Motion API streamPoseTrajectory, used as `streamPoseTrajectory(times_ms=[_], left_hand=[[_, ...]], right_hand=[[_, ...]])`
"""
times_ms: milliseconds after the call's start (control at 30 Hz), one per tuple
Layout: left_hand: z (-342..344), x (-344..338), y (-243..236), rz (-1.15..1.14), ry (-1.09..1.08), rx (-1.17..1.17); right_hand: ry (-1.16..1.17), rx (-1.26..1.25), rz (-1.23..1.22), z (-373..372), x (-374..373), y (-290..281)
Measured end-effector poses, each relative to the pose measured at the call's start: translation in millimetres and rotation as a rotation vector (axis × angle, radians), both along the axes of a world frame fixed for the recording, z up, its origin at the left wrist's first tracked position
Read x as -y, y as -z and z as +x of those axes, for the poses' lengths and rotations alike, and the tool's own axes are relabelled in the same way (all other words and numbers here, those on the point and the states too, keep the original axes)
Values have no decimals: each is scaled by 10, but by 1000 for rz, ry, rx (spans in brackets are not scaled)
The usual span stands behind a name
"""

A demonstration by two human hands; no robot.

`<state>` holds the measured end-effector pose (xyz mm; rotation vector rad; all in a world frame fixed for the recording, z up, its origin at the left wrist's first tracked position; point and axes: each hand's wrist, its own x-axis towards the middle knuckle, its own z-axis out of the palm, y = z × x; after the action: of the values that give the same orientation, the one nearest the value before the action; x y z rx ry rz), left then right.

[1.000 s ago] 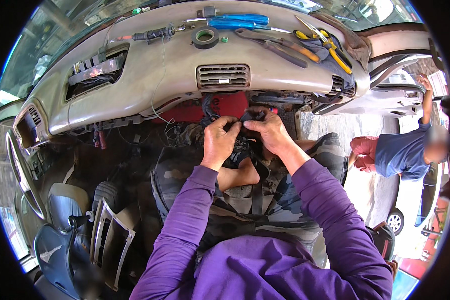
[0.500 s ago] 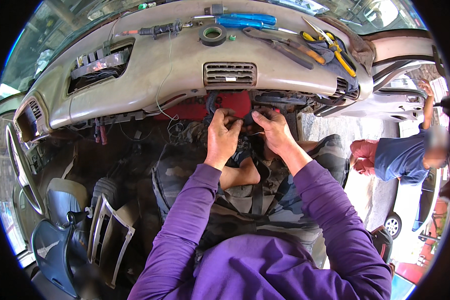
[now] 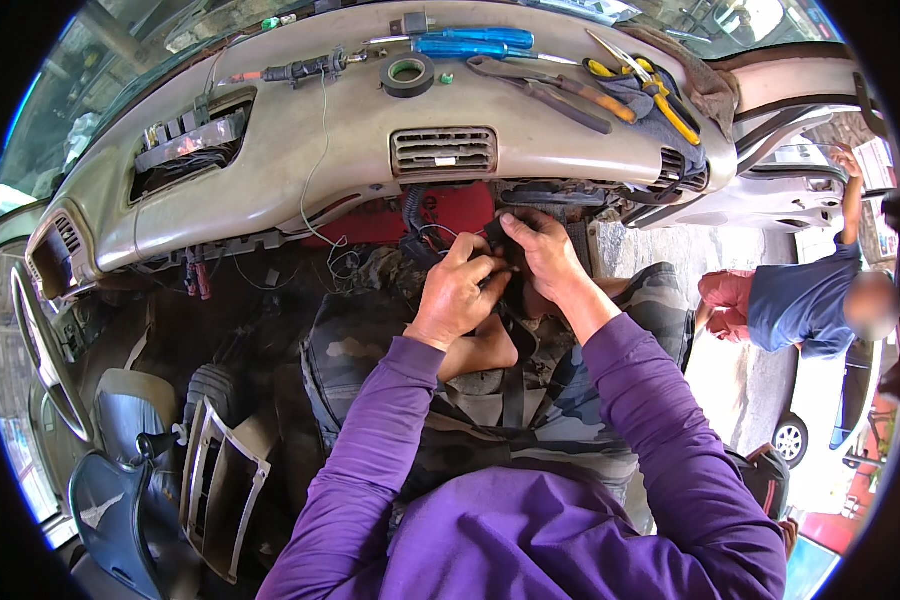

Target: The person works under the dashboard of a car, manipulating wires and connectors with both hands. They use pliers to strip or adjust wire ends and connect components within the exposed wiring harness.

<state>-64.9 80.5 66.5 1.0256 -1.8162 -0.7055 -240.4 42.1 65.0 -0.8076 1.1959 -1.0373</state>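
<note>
My two hands work close together below the dashboard's middle vent. My right hand (image 3: 550, 262) is closed, thumb on top, on a small black piece (image 3: 496, 232) whose kind does not show. Beside it, just lower and to the left, the fingers of my left hand (image 3: 452, 296) are pinched together; what they hold, if anything, is hidden. A thin pale wire (image 3: 436, 229) loops above my left hand. Next to it, a dark corrugated wire sleeve (image 3: 413, 208) hangs under the dashboard, in front of a red panel (image 3: 470, 207).
On the dashboard (image 3: 300, 150) lie blue-handled screwdrivers (image 3: 475, 45), black tape (image 3: 407, 75), worn pliers (image 3: 555, 90), yellow-handled pliers (image 3: 660, 95) on a cloth, and a cylindrical tool (image 3: 305, 69). A trim frame (image 3: 196, 490) stands lower left. Outside the right door opening is another person (image 3: 800, 305).
My left hand has moved down and slightly right, its fingers now near the right hand's fingertips. The pale wire loop has come into sight. The view has shifted slightly.
</note>
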Motion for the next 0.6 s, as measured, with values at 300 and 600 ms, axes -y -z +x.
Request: streamPoseTrajectory(times_ms=[300,600], left_hand=[[6,71,42,437,-175,-325],[118,66,111,354,-192,-368]], right_hand=[[-55,-88,-94,14,-9,-43],[-212,-383,-416,138,-195,-305]])
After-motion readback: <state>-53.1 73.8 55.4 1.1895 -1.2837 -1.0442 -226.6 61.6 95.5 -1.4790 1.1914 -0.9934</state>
